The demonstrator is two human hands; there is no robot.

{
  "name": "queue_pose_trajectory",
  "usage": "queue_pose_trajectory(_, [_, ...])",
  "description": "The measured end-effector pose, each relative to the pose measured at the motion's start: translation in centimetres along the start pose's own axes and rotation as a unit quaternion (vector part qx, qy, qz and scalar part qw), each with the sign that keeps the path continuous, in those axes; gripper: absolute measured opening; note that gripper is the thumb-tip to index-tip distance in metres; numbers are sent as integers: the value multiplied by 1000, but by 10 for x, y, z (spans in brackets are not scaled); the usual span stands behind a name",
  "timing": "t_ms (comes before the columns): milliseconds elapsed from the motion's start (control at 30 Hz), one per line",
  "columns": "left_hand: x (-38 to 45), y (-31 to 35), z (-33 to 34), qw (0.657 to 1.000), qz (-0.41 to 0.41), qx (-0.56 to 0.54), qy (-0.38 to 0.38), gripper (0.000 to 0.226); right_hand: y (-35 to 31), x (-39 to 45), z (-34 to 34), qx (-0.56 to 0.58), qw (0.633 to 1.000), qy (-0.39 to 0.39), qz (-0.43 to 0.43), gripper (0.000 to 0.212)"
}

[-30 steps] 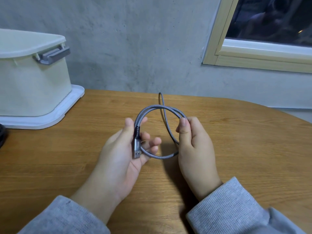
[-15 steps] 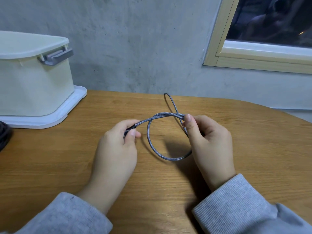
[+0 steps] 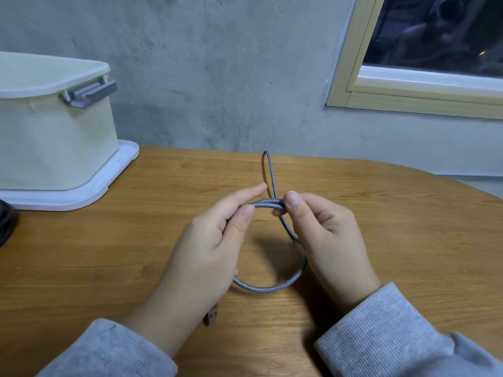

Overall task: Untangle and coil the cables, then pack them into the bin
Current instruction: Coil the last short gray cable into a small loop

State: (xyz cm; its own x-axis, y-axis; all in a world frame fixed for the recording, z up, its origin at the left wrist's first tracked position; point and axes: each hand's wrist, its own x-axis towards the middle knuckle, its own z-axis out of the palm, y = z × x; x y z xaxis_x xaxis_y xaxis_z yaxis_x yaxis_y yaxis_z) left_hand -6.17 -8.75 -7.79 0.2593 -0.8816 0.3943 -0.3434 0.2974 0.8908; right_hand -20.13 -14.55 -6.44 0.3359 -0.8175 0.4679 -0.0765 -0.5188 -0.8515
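Note:
A grey braided USB cable is bent into a small coil above the wooden table. My left hand grips the coil's left side, thumb pressing the doubled strands at the top, index finger stretched out. My right hand pinches the same doubled strands from the right between thumb and fingers. A thin loop of the cable sticks up behind the hands. The cable's USB plug pokes out beneath my left wrist. The cream bin stands at the far left, closed by its lid with a grey latch.
The bin sits on a white tray at the table's back left. A dark cable lies at the left edge. A concrete wall and a wooden window frame rise behind the table, whose rounded edge curves off at the right.
My left hand slid up along the coil until its thumb met my right thumb at the top. The coil grew wider, and the plug now hangs below my left wrist.

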Motion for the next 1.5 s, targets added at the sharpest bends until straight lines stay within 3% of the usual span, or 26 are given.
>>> queue_pose_trajectory(100, [2, 6, 1, 999, 5, 9, 53, 25, 1, -2, 3, 21, 1000, -12, -6, 36])
queue_pose_trajectory(267, [7, 1, -2, 985, -96, -46, 137, 30, 2, 2, 3, 57, 996, -66, 22, 24])
queue_pose_trajectory(367, [8, -2, -5, 983, -110, -63, 133, 27, 6, 3, 2, 41, 996, -76, 19, 25])
queue_pose_trajectory(633, [9, -2, -3, 986, -118, -74, 92, 17, 8, 3, -3, 22, 1000, -14, 17, 29])
queue_pose_trajectory(800, [9, -2, -3, 984, -138, -57, 97, 21, 3, 3, 0, 50, 997, 29, 50, 10])
queue_pose_trajectory(833, [9, -2, -3, 983, -141, -57, 101, 24, 2, 3, -1, 33, 998, 36, 51, 5])
queue_pose_trajectory(900, [9, -4, -4, 979, -148, -68, 122, 30, 4, 3, -4, -30, 998, 29, 37, 18])
queue_pose_trajectory(1000, [12, -7, -8, 963, -163, -110, 185, 36, 10, 3, -7, -135, 990, -38, 7, 25])
queue_pose_trajectory(1133, [16, -6, -11, 929, -175, -179, 272, 34, 16, 7, -10, -290, 952, -91, -40, 28])
queue_pose_trajectory(1267, [20, -8, -22, 891, -194, -221, 345, 35, 26, 10, -21, -404, 908, -81, -70, 24])
queue_pose_trajectory(1400, [23, -11, -24, 862, -205, -245, 393, 36, 25, 9, -28, -467, 881, -68, -14, 15])
queue_pose_trajectory(1500, [22, -14, -22, 861, -203, -247, 396, 35, 22, 7, -26, -520, 845, -127, 24, 23])
